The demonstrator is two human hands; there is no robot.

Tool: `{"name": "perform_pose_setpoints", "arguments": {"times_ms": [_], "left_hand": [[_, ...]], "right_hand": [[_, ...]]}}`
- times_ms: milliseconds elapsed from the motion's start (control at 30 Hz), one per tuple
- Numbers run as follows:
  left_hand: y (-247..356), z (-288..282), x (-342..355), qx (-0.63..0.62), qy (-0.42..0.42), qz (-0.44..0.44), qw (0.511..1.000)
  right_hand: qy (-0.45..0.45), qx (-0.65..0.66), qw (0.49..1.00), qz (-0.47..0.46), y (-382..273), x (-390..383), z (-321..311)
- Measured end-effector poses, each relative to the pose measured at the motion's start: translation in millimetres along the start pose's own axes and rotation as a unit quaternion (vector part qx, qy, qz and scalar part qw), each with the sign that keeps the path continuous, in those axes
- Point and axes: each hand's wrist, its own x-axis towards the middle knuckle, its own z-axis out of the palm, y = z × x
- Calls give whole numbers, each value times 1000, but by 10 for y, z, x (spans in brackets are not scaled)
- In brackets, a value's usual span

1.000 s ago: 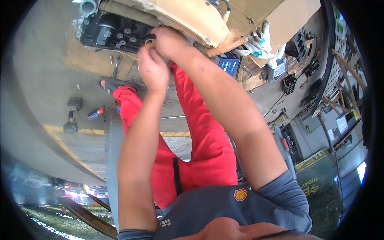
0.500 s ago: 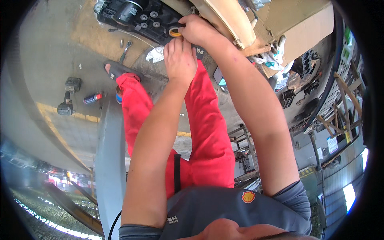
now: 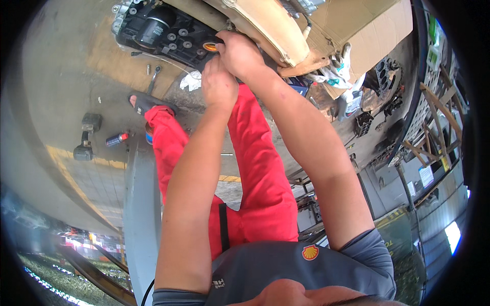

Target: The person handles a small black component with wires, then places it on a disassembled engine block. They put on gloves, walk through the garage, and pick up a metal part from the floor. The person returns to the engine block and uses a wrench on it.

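Half a second earlier, things at the top of the frame sat a bit more to the right, so the head had likely turned. The left hand (image 3: 220, 84), at the upper middle, looked more curled up than before, just under the right hand (image 3: 240, 53). The orange ring (image 3: 209, 48) had looked tipped up, and now it looked flatter. I think that meant it was closer to sitting in its spot, and that the work was all at that one place.

The right hand's thumb and pointing finger were bent at the ring's right edge; I cannot tell if they pinched it. The left hand's fingers were bent, but their tips were hidden, so I cannot tell what they did.

The big black engine cover (image 3: 196, 38) lay at the upper left, next to a long tan casing (image 3: 268, 33). A fat black oil filter (image 3: 151, 31) was on it. The little ring was near the cover's right end, round and bright, with a shiny orange edge.
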Motion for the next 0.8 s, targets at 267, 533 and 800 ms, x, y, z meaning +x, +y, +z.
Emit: {"name": "perform_pose_setpoints", "arguments": {"times_ms": [267, 533, 800], "left_hand": [[-42, -50, 43, -68, 2, -24, 997], [-154, -13, 137, -74, 20, -19, 997], [-351, -113, 299, 19, -17, 138, 990]], "right_hand": [[150, 122, 981, 34, 371, -399, 220], [183, 325, 923, 96, 580, -432, 467], [158, 548, 813, 116, 697, -372, 522]]}}
